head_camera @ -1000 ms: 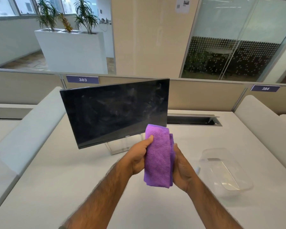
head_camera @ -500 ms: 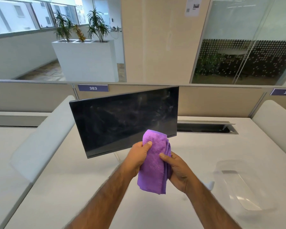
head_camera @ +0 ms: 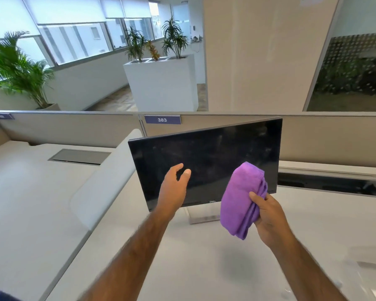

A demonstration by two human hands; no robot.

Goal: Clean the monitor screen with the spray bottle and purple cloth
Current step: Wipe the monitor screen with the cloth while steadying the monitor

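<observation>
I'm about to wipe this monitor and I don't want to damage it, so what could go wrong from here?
1. The monitor stands on a slim stand; pressing with the purple cloth might tip or swivel it unless the open left hand steadies it.
2. That bare hand is close to the screen and could add fingerprints.
3. The cloth is bunched in the right hand; a thick wad may smear the streaks rather than lift them.

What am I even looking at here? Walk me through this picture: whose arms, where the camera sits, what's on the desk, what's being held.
No machine here: a person wears a camera on the head, looking forward and down, so the bare arms are their own. The right hand grips a folded purple cloth. The left hand is open and empty, raised before the dark, smudged monitor standing on the white desk. A clear plastic container shows blurred at the lower right. No spray bottle is in view.
</observation>
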